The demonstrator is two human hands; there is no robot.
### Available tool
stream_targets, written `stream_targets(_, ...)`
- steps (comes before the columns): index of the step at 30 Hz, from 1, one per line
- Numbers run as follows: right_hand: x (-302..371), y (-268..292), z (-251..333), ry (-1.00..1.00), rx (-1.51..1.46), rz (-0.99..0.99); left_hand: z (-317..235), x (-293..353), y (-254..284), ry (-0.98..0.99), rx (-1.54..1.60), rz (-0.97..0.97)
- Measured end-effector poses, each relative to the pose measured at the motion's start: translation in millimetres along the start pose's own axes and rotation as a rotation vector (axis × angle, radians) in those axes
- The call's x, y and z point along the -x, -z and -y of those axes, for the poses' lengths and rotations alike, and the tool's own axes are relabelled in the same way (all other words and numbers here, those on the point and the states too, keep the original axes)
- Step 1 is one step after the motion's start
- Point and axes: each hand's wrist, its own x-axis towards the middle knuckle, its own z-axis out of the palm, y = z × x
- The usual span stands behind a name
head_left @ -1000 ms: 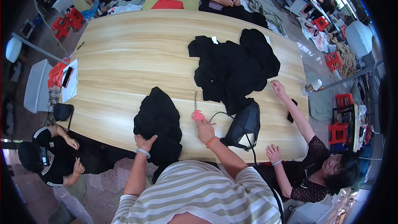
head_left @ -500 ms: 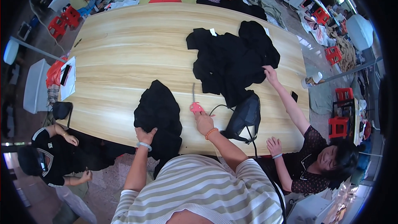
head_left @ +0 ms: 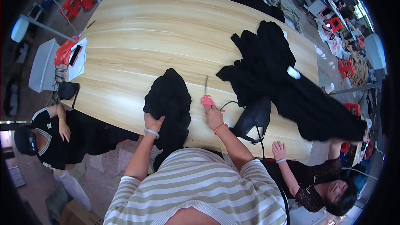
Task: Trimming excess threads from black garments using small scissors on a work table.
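Rests the left hand (head_left: 154, 122) on the left edge of the black garment (head_left: 170, 91), thumb spread wide from the fingers; cannot tell if pinching the cloth or only pressing it; holds in the right hand (head_left: 214, 118), in a narrow grip, the pink-handled tool (head_left: 207, 100), thin shaft pointing to 12 o'clock over the table (head_left: 125, 46); has the garment at about 1 o'clock from the left hand and between 9 and 10 from the right, long axis running roughly 12 to 6; touches it with the left, so the nearer hand, the right being just apart from it; faces a black bag (head_left: 253, 118) at 3 o'clock from the right hand, contents hidden; has, well apart at 10 o'clock from the left hand, a red plastic bag (head_left: 64, 52) beside a pale bin (head_left: 43, 66); cannot tell the contents of either.
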Motion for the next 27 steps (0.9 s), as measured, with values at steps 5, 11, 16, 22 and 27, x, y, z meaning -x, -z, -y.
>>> stream_targets(5, -7, 3, 9, 0.024, 0.000, 0.067, 6, 2, 6, 0.113, 0.124, 0.023)
stream_targets(11, -1, 14, 7, -0.035, 0.027, 0.078, 9, -4, -7, 0.176, 0.008, 0.089)
stream_targets(16, -6, 2, -12, 0.048, 0.053, 0.062, -16, -2, 7, 0.303, 0.010, 0.129)
stream_targets(22, -9, 1, -10, 0.126, -0.010, 0.047, -29, 0, 25, 0.372, 0.044, 0.139)
stream_targets(27, -15, 6, -9, 0.054, -0.099, 0.029, -26, -6, 21, 0.329, 0.069, 0.133)
